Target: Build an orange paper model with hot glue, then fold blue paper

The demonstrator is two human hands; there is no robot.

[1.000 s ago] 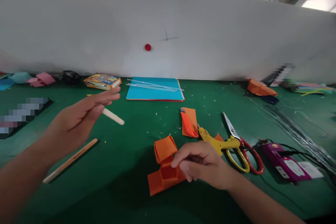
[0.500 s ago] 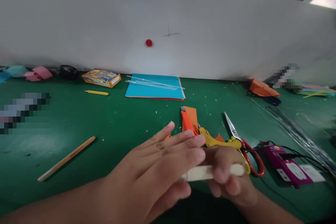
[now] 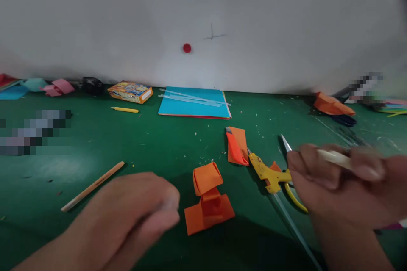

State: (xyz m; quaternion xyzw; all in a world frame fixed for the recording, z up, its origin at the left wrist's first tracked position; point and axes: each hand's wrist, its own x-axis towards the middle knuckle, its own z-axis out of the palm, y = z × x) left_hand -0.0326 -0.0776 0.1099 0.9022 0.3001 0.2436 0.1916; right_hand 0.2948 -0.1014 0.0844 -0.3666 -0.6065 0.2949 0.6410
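My right hand (image 3: 343, 182) is raised at the right, fingers wrapped round a cream-coloured stick (image 3: 335, 159); its exact kind is unclear. My left hand (image 3: 136, 216) is closed at the lower left, fingertips pressed together; whatever they hold, if anything, is hidden. Between the hands, a folded orange paper piece (image 3: 210, 214) rests on the green table (image 3: 143, 139), touched by neither. Close to my right hand lies a yellow glue gun (image 3: 269, 173) with a clear glue stick (image 3: 297, 230) behind it. Scissors (image 3: 285, 143) are mostly hidden by that hand.
An orange cutter (image 3: 234, 149) lies on orange paper beyond the folded piece. A wooden pencil-like stick (image 3: 95, 184) is left of my left hand. Farther back are blue paper sheets (image 3: 193, 109) with clear strips, a yellow crayon (image 3: 124, 109), a small box (image 3: 130, 92) and crumpled orange paper (image 3: 332, 105).
My hands have moved apart, the right going right and up with the cream stick, the left moving left and closing. The folded orange paper piece between them has come into view.
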